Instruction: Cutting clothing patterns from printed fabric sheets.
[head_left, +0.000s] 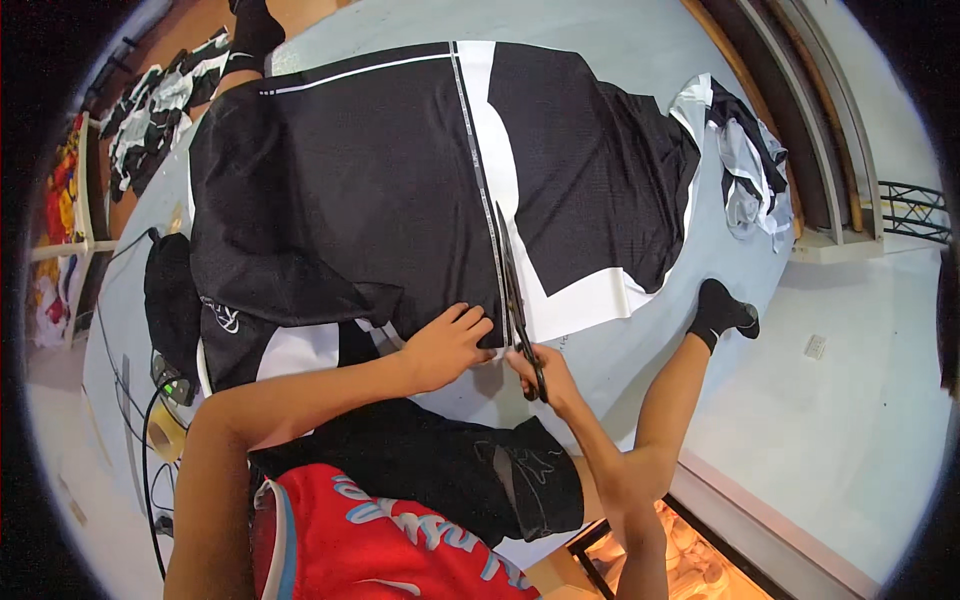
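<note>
Most of the cut looks undone: the scissors (518, 310), gripped in the right hand (548, 378), have entered only the near edge of the black-and-white fabric (380, 190) on the table (640, 60); the left hand (447, 345) lies flat, pressing the cloth beside the blades

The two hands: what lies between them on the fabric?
In the head view, the scissors and the white stripe they follow lie between the left hand and right hand.
</note>
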